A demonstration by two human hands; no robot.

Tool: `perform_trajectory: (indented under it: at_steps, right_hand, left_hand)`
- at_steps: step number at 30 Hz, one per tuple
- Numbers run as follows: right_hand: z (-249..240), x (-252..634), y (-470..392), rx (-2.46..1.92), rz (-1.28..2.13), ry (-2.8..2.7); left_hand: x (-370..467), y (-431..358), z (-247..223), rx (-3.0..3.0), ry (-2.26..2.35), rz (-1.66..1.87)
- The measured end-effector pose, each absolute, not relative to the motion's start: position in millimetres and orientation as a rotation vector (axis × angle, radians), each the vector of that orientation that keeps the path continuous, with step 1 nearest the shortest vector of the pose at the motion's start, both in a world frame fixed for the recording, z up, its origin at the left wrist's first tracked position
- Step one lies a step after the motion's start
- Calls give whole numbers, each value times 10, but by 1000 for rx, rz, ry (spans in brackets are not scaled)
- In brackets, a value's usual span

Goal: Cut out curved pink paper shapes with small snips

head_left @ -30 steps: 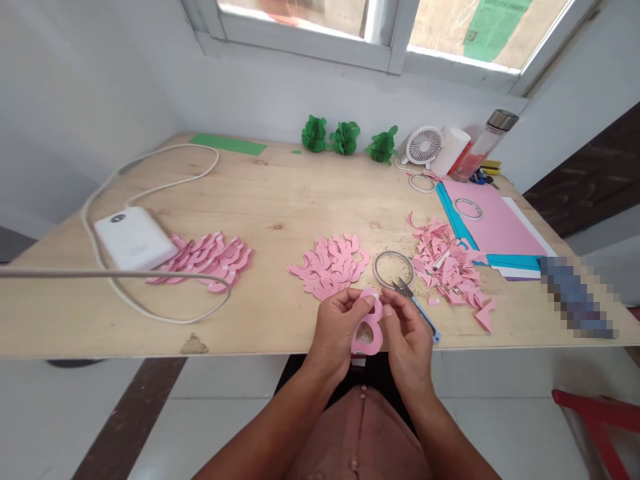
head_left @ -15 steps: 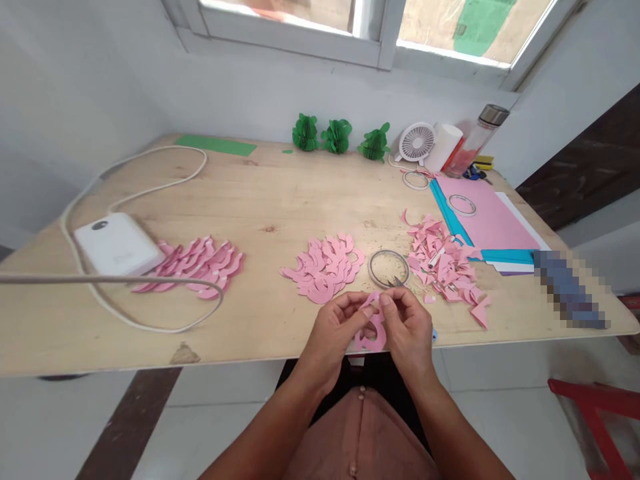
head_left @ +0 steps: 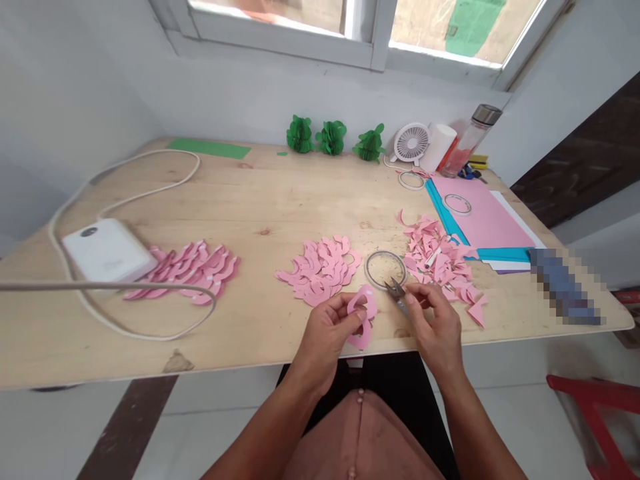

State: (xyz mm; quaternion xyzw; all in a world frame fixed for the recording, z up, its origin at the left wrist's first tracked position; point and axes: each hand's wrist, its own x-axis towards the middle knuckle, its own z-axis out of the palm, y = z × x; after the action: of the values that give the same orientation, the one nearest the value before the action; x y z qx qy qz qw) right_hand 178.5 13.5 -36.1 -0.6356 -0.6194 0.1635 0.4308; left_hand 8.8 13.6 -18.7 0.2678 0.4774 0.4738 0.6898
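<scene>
My left hand (head_left: pixel 327 333) pinches a pink paper cutout (head_left: pixel 367 319) with curved edges and openings, just above the table's front edge. My right hand (head_left: pixel 437 327) has its thumb and fingers closed on a small pair of scissors (head_left: pixel 397 293), whose dark blades are parted and point away from me. Part of the scissors is hidden by that hand. Just beyond the blades lies a thin roll of tape (head_left: pixel 385 269). A pile of similar pink cutouts (head_left: pixel 323 268) sits left of the roll, and pink paper scraps (head_left: pixel 440 257) are heaped to its right.
More pink cutouts (head_left: pixel 195 270) lie at left beside a white power bank (head_left: pixel 107 250) and its looping cable (head_left: pixel 140 330). Green paper ornaments (head_left: pixel 331 138), a small fan (head_left: pixel 411 143) and a bottle (head_left: pixel 470 143) stand at the back. Pink sheets (head_left: pixel 493 223) lie at right.
My right hand has let go of the cutout and moved right, onto the scissors that lay on the table. My left hand keeps the cutout, now turned more upright.
</scene>
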Motion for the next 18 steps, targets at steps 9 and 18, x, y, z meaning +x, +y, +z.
perform_trajectory:
  at_steps: [9, 18]
  right_hand:
    - [-521, 1991, 116, -1758, -74, -2032]
    - [-526, 2030, 128, -1755, 302, -1733]
  left_hand:
    - [133, 144, -170, 585, 1037, 1031]
    - [143, 155, -143, 548, 925, 984]
